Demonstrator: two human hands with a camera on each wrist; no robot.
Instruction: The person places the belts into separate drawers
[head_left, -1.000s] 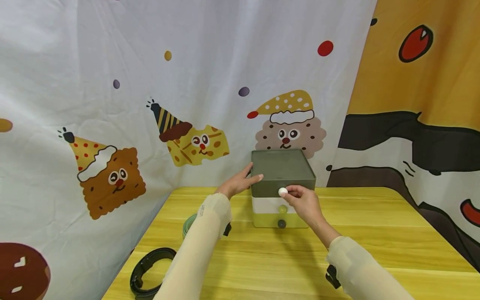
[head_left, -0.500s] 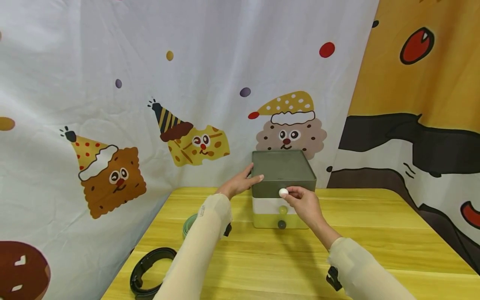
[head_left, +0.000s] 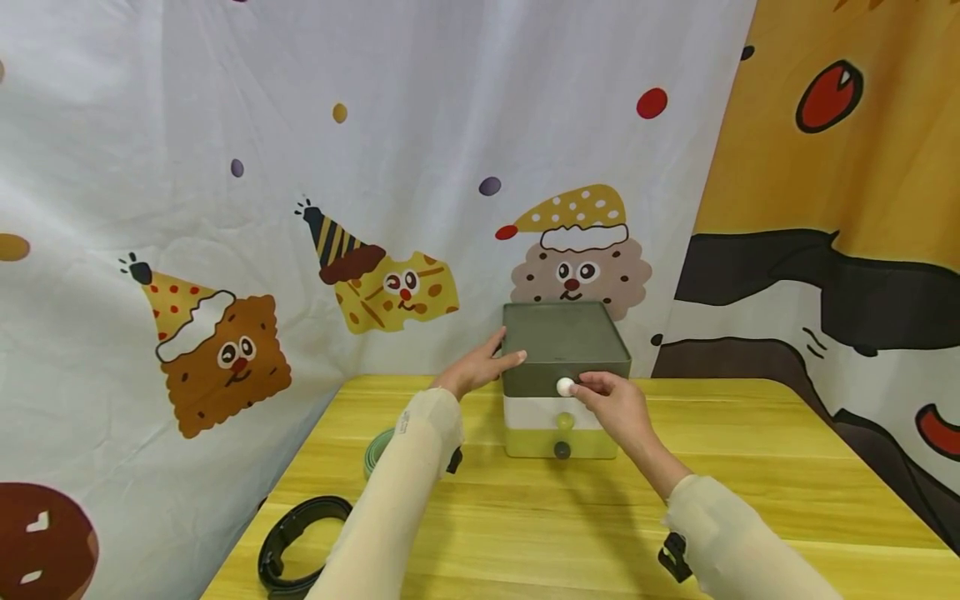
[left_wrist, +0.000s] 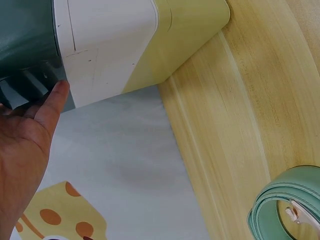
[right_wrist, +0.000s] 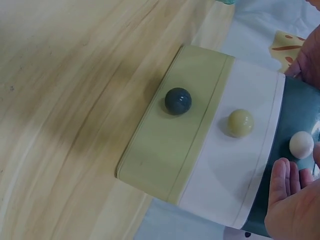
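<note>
A small drawer box [head_left: 566,333] has a dark green top tier, a white middle tier and a yellow-green bottom tier. All its drawers look closed. My left hand [head_left: 476,367] rests against the left side of the top tier, fingers extended and thumb over the upper edge. My right hand [head_left: 618,412] is just right of the white knob [head_left: 566,387] on the top drawer. In the right wrist view its fingers [right_wrist: 280,180] lie extended below that knob, not curled round it. Beneath are a yellow knob [right_wrist: 240,123] and a dark grey knob [right_wrist: 178,101].
A rolled green belt [left_wrist: 285,192] lies left of the box, partly behind my left sleeve in the head view. Nearer the front left is a coiled black belt [head_left: 281,537]. A cartoon-printed curtain [head_left: 420,125] hangs behind the wooden table [head_left: 750,467].
My right hand has let go of the white knob and shifted slightly right, leaving the knob fully visible. The left hand and the box have stayed in place.
</note>
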